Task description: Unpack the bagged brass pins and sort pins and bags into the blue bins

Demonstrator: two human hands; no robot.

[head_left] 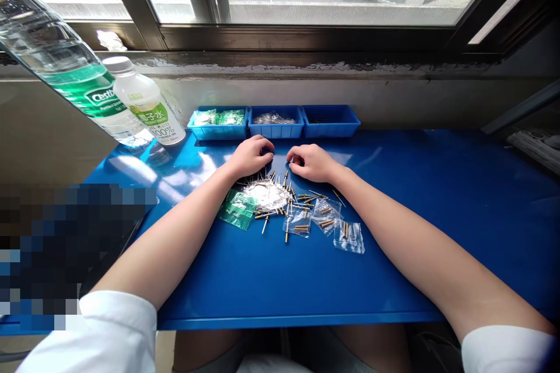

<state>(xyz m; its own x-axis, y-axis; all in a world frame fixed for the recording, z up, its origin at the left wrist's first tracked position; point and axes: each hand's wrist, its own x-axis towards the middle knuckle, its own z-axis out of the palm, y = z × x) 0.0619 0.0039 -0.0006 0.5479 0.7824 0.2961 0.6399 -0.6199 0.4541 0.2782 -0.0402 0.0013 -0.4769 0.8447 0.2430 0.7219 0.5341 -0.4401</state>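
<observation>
My left hand (252, 157) rests on the blue table behind the pile, its fingers curled inward with nothing visible in them. Facing it across a small gap, my right hand (311, 163) is also loosely curled, and no object shows in its fingers. Just in front of both hands lies a silvery crumpled packet (268, 195) with several metal rivets (301, 205) scattered round it. A green plastic packet (238, 208) is at the pile's left. To the right are clear small bags (349, 237) with brown pins inside.
Three joined blue bins (275, 130) stand along the back, holding green packets, clear packets and some dark items. A large water bottle (83, 78) and a smaller white bottle (151, 105) stand at the back left. The window wall borders the blue table (262, 280).
</observation>
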